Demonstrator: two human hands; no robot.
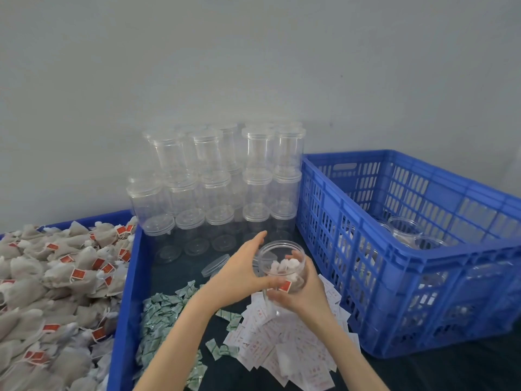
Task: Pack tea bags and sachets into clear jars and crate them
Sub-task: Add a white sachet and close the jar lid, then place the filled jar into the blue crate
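open clear jar (282,266) held tilted between both hands above the dark table (451,371), mouth toward the camera; left hand (242,273) cupped against its left side, thumb curled under near a red tag, fingers stretched up past the rim; right hand (303,292) wrapped round its lower right side, grasping it; white tea bags (284,266) bunched inside; loose lid (215,265) lying flat just left of the left hand; green sachets (163,314) heaped below the left forearm; white sachets (284,345) spread under the right wrist; stacked empty lidded jars (222,187) against the wall; blue crate (408,249) at right, with a few jars inside; blue bin (124,306) at left, heaped with grey tea bags (50,292) bearing red tags.
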